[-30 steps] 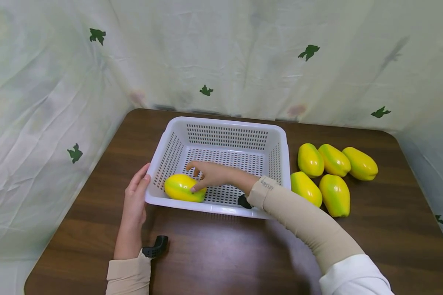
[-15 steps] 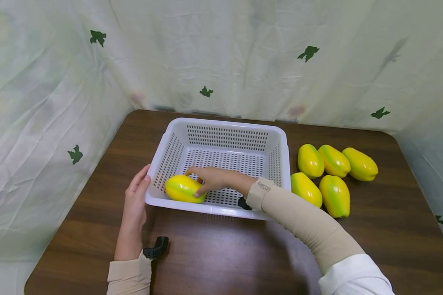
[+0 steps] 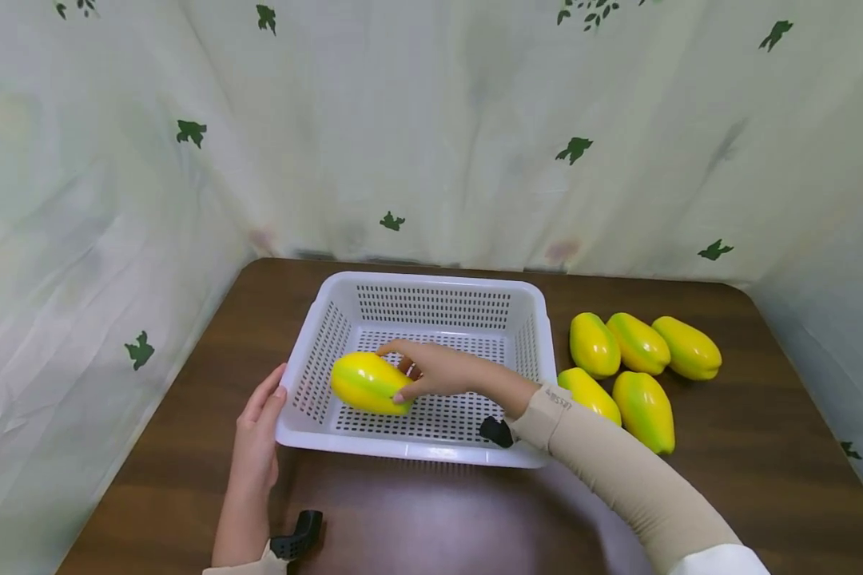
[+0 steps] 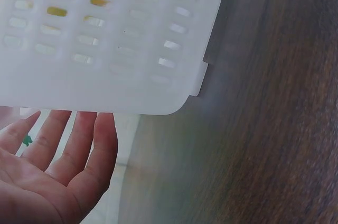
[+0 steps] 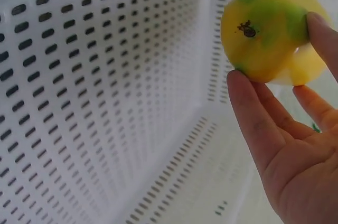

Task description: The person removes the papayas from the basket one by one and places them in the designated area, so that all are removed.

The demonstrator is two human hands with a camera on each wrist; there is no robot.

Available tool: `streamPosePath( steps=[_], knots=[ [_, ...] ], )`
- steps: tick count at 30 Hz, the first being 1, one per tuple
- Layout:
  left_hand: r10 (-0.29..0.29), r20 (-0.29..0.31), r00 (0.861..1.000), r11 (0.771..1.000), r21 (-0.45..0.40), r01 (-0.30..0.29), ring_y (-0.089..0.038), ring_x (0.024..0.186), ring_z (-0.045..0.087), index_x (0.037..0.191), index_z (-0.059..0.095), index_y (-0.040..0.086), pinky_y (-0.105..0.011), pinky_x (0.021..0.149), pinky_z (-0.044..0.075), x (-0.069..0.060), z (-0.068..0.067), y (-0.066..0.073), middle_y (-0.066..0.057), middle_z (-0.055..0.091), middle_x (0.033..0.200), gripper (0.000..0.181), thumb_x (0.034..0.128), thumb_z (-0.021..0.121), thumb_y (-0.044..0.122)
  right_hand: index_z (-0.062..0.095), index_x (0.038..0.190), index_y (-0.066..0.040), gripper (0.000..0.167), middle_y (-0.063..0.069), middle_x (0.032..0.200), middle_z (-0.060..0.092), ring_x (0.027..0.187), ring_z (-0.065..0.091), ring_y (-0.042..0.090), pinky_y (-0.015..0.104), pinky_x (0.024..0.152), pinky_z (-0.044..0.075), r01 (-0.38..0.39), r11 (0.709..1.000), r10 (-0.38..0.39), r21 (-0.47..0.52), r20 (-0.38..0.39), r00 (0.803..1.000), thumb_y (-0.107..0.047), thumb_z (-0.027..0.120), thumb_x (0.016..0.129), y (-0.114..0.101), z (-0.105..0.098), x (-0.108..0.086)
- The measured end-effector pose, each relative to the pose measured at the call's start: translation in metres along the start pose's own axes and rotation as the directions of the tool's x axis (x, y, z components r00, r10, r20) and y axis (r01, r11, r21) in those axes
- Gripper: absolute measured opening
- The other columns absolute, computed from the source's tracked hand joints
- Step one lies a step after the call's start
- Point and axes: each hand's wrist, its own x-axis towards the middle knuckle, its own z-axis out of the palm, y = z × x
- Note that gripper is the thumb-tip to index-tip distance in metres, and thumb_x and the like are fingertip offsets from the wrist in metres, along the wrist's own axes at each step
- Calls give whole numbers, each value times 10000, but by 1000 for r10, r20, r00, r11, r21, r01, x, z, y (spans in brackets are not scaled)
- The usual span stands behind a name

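Note:
A yellow-green papaya point(image 3: 369, 383) is in my right hand point(image 3: 439, 371), inside the front left part of a white perforated plastic basket point(image 3: 410, 451). In the right wrist view, thumb and fingertips pinch the papaya point(image 5: 269, 28) round its stem end, and it appears raised off the basket floor. My left hand point(image 3: 255, 431) holds the basket's left rim from outside. The left wrist view shows the left fingers point(image 4: 84, 155) reaching to the basket rim point(image 4: 105, 97), their tips hidden behind it.
Several more papayas point(image 3: 642, 410) lie on the brown wooden table point(image 3: 748, 463) right of the basket, partly behind my right forearm. A pale curtain point(image 3: 431, 144) with green leaf prints encloses the table's back and sides. Black wrist-worn parts point(image 3: 298, 535) show below both hands.
My right hand has closed on the papaya and moved it up and slightly right from the basket's front left corner. The head view has tilted upward. My left hand stays at the rim.

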Motion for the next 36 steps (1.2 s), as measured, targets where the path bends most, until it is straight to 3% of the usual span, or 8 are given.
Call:
streamPosePath(
  steps=[7,11,15,20,26,30,33,36],
  knots=[
    [-31,-8,999,999,-43,30,-130,949,504,1365,397,184,-243,661,487,2,1,-2,9,470,1189,452,941,437,335,369,1339,-235,665,31,1077,577,913,575,145,245,747,483,48,996,-33,80,-186,982,-221,718,773,-3,-27,-39],
    [8,2,1000,997,-72,-8,-125,935,534,1352,422,208,-283,642,498,12,-9,-28,-10,503,1181,462,921,471,367,373,1339,-231,658,33,1084,560,930,568,155,281,797,474,88,989,-51,115,-288,956,-225,714,776,0,-41,-67],
    [9,-9,1000,995,-98,-10,-144,943,550,1337,444,251,-306,619,505,29,-19,-56,-34,511,1202,454,906,495,383,371,1341,-258,662,27,1113,538,969,544,179,337,831,464,80,987,-17,141,-397,918,-265,709,773,8,-53,-101],
    [-11,-5,1000,995,-96,10,-151,959,543,1340,437,271,-313,625,504,39,-21,-61,-55,485,1238,462,900,493,403,352,1350,-246,673,48,1132,533,993,534,217,403,825,464,34,987,56,156,-535,843,-267,704,777,25,-65,-151],
    [-1,18,1000,996,-91,3,-129,959,547,1346,430,259,-312,636,505,30,-22,-54,-28,496,1230,460,908,489,383,323,1372,-213,676,91,1134,485,986,495,249,406,816,466,-91,985,167,147,-673,721,-256,683,801,47,-64,-212],
    [35,51,998,996,-81,-30,-124,961,549,1362,407,247,-321,644,505,28,-22,-50,-5,511,1222,461,921,474,367,288,1397,-203,686,115,1159,461,983,477,256,267,773,474,-192,970,237,146,-731,640,-251,659,822,61,-57,-247],
    [39,44,998,996,-81,-35,-117,947,555,1355,418,244,-316,633,505,28,-19,-47,17,531,1199,457,920,478,368,261,1413,-193,695,141,1170,451,972,482,258,164,723,456,-260,952,287,159,-755,589,-260,642,835,74,-49,-268],
    [29,13,1000,996,-80,-27,-105,914,562,1344,435,214,-302,611,504,21,-12,-33,39,555,1150,450,920,482,355,241,1421,-150,710,187,1160,451,950,486,262,126,680,446,-321,931,333,176,-770,543,-267,634,841,87,-41,-285]
  ],
)
